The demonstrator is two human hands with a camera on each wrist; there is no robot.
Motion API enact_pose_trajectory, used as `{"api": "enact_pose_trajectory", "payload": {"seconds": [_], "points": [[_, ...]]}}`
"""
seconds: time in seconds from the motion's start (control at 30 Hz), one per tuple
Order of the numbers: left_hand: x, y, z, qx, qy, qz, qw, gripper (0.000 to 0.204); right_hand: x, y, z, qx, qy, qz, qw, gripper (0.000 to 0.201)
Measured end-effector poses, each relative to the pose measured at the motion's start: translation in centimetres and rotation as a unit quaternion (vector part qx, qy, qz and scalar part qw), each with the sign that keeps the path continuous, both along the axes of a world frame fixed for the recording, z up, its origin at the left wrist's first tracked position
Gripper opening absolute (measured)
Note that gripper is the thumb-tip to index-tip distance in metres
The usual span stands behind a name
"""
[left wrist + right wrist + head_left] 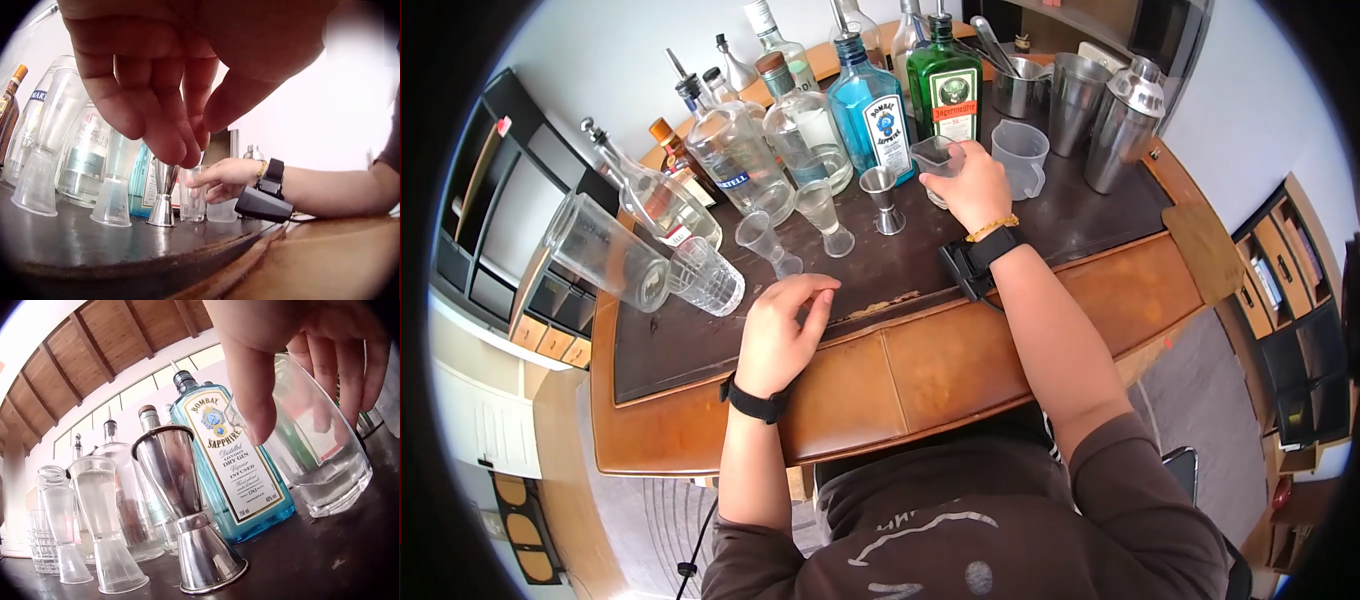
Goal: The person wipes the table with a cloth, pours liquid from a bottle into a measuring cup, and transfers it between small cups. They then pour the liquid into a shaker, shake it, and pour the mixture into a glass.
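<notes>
My right hand grips a clear drinking glass around its sides, thumb on one side and fingers on the other. The glass has a thick base low over the dark desktop, in front of the blue gin bottle. To its left stands a steel jigger. Nothing is in my left hand, which hovers with loosely bent fingers above the desk's front part. Nearest to it is a clear plastic jigger; a second plastic jigger stands just beyond, with liquid in its upper cup.
Several bottles crowd the back, including a green bottle. A plastic measuring cup, steel tumbler and cocktail shaker stand at right. A tall glass and cut-glass tumbler stand left. Brown leather borders the desk.
</notes>
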State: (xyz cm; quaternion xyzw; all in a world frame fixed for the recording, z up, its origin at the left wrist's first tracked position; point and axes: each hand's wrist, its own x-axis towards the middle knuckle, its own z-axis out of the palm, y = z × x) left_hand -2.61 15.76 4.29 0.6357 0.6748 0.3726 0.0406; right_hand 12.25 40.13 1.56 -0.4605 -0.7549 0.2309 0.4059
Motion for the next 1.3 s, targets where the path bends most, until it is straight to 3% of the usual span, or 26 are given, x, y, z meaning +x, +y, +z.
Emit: {"api": "enact_pose_trajectory", "payload": {"seconds": [0.1,0.13,0.17,0.27,0.3,0.37,0.4,0.53,0.63,0.8,0.93,1.1,1.17,1.23,1.3], "points": [[0.7,0.0,0.4,-0.006,0.031,0.005,0.999,0.012,0.0,-1.2,1.6,0.028,0.076,-0.013,0.997,0.053],[0.9,0.0,0.5,-0.007,0.051,0.002,0.999,0.012,-0.2,-1.3,1.7,0.114,0.127,-0.007,0.985,0.052],[1.0,0.0,0.7,-0.008,0.071,-0.001,0.997,0.013,-0.2,-1.8,2.4,0.12,0.123,0.004,0.985,0.052],[1.3,-0.4,1.6,-0.014,0.069,-0.008,0.997,0.023,-0.6,-3.8,4.0,0.194,0.248,0.091,0.945,0.054],[1.6,-0.3,1.5,-0.01,0.066,0.002,0.998,0.023,-0.8,-4.8,4.1,0.152,0.27,0.13,0.942,0.056],[2.8,0.3,1.4,0.083,-0.03,0.016,0.996,0.04,-1.2,-6.3,3.9,0.125,0.26,0.204,0.935,0.059],[3.0,0.9,1.4,0.088,-0.022,0.028,0.995,0.054,-1.9,-7.0,3.4,0.089,0.253,0.225,0.937,0.06],[3.7,3.1,1.1,0.114,-0.007,0.083,0.99,0.053,-3.3,-8.5,1.8,0.018,0.265,0.256,0.93,0.081],[3.9,3.6,0.9,0.144,0.003,0.098,0.985,0.049,-3.3,-8.5,1.1,0.015,0.276,0.258,0.926,0.083],[3.6,4.0,-0.1,0.145,-0.059,0.15,0.976,0.045,-3.2,-10.2,1.1,0.048,0.257,0.281,0.924,0.061],[2.6,3.7,-0.1,0.133,-0.101,0.135,0.977,0.053,-3.3,-10.2,1.0,0.037,0.285,0.319,0.903,0.054],[1.4,3.1,0.2,0.147,-0.056,0.159,0.975,0.066,-3.6,-10.6,0.8,0.09,0.298,0.353,0.882,0.028],[0.8,3.1,0.4,0.106,-0.063,0.179,0.976,0.065,-3.5,-11.0,0.8,0.061,0.27,0.365,0.889,0.017],[0.8,2.5,1.0,0.049,-0.044,0.211,0.975,0.069,-3.1,-11.4,1.2,-0.062,0.295,0.433,0.849,0.011],[-0.2,2.4,0.5,0.127,-0.209,0.104,0.964,0.071,-3.7,-11.4,0.7,-0.022,0.298,0.426,0.854,0.009]]}}
